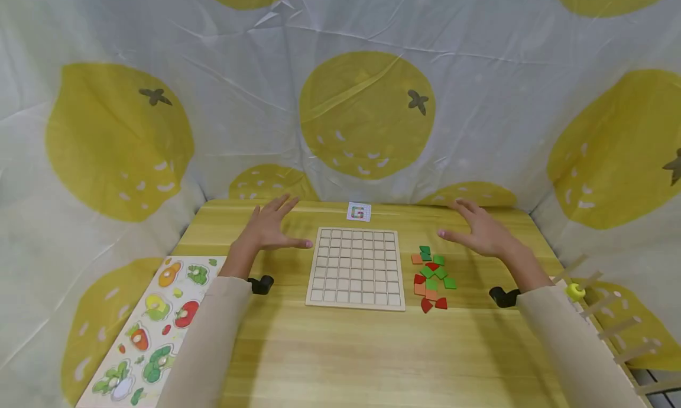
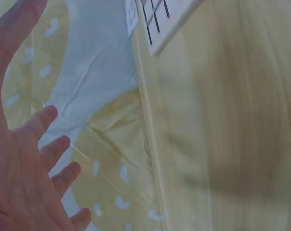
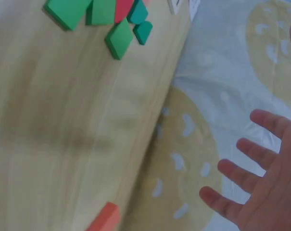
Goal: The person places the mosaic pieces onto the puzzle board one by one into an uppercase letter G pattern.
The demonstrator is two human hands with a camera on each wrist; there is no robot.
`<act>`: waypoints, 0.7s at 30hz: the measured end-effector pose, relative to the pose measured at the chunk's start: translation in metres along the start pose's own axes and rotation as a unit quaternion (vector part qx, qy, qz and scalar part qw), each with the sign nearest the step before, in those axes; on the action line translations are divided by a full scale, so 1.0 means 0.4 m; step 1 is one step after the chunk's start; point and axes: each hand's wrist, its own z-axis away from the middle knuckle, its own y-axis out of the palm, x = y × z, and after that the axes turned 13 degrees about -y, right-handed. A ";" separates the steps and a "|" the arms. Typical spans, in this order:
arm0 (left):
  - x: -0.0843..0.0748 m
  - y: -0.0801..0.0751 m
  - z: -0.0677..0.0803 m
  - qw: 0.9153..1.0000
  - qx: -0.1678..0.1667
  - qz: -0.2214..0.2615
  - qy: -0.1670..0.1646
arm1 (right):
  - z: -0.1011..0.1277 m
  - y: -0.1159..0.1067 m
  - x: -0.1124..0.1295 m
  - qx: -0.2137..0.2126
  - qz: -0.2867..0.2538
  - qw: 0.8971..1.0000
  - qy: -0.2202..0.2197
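A pale wooden grid board (image 1: 355, 269) with rows of square cells lies flat in the middle of the table. To its left my left hand (image 1: 268, 226) is held over the table, fingers spread and holding nothing. The thumb reaches toward the board's upper left corner. On the other side my right hand (image 1: 479, 229) hovers with spread fingers, also without anything in it. Between that hand and the board lie several loose flat tiles: green diamonds (image 1: 450, 283), orange squares (image 1: 417, 259) and red rounded wedges (image 1: 441, 303). Behind the board is a small card (image 1: 359, 211) printed with a coloured G.
A vegetable picture puzzle board (image 1: 175, 298) lies at the left, partly under my left sleeve. At the right edge stands a rack of wooden pegs (image 1: 619, 328) with a yellow bead (image 1: 575, 291). A lemon-print curtain (image 1: 367, 115) hangs behind the table.
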 end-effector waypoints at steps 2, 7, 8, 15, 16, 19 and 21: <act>-0.007 0.014 0.011 1.000 0.001 0.017 0.006 | 0.008 0.021 0.000 -0.010 -0.006 1.000 -0.007; -0.027 0.056 0.036 0.999 0.003 0.048 0.022 | 0.025 0.073 -0.002 -0.025 -0.031 0.999 -0.012; -0.031 0.065 0.040 0.998 0.005 0.055 0.024 | 0.028 0.082 -0.005 -0.028 -0.037 0.999 -0.012; -0.044 0.147 0.066 0.994 0.029 0.100 0.029 | 0.046 0.141 -0.011 -0.054 -0.087 0.994 -0.023; -0.046 0.156 0.070 0.993 0.032 0.109 0.030 | 0.046 0.149 -0.011 -0.058 -0.087 0.994 -0.025; -0.055 0.175 0.083 0.990 0.044 0.135 0.026 | 0.044 0.172 -0.010 -0.069 -0.095 0.993 -0.031; -0.062 0.184 0.088 0.988 0.052 0.146 0.024 | 0.040 0.184 -0.008 -0.074 -0.097 0.992 -0.031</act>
